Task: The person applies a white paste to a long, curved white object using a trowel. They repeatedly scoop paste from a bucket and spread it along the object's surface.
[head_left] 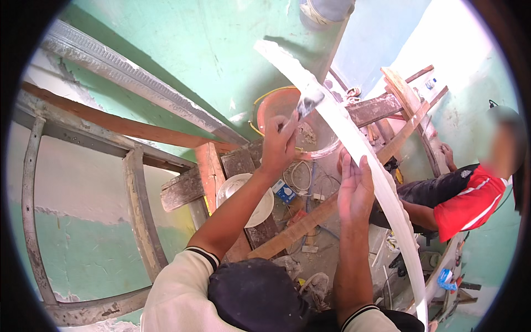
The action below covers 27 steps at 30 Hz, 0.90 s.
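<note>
A long white decorative moulding (381,177) runs diagonally from upper centre to lower right, over an orange bucket (270,108). My left hand (279,138) is closed on a putty knife (307,104), whose grey-smeared blade is at the moulding's left edge. My right hand (355,182) grips the moulding from below, its fingers along the edge. A white bucket or basin (243,216) sits below my left forearm.
A metal frame (33,199) and channel (138,83) line the left, beside wooden planks (293,232). A co-worker (459,205) in red sits at right, a hand on timber (420,133). Cables, a blue box (283,190) and scraps lie below. A grey bucket (323,14) is at the top.
</note>
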### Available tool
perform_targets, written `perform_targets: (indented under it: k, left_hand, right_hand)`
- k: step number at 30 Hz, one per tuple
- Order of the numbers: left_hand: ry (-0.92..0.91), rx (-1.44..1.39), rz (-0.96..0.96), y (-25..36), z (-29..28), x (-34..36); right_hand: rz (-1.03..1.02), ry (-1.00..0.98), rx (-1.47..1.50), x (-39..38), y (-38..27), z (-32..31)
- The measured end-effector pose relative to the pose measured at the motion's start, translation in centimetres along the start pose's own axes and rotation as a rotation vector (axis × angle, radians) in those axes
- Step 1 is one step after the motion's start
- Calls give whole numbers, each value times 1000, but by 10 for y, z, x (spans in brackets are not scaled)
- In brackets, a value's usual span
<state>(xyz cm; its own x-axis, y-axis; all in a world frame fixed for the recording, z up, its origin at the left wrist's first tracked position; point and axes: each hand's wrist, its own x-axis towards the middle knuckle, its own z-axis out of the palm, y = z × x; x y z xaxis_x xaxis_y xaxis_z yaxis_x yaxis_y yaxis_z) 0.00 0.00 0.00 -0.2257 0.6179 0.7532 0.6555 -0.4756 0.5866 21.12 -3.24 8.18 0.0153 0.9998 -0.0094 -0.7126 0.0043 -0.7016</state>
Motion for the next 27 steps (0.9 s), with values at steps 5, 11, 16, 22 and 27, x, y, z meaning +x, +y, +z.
perform_targets:
  k: [5,11,16,22,27]
  left_hand:
    - [-185,8,-45,16,-43,-55]
    - [-37,24,-362,34,-120,-91]
    - [35,-93,-921,43,-174,-119]
    - [-407,73,-1021,62,-224,-105]
    - [-795,290,-959,55,-229,-68]
  right_hand:
    - [13,28,-22,11,4,-20]
    - [180,105,3,11,37,-57]
    - [282,165,78,2,69,-80]
    - [326,176,94,6,74,-96]
    - [335,177,96,2,82,-94]
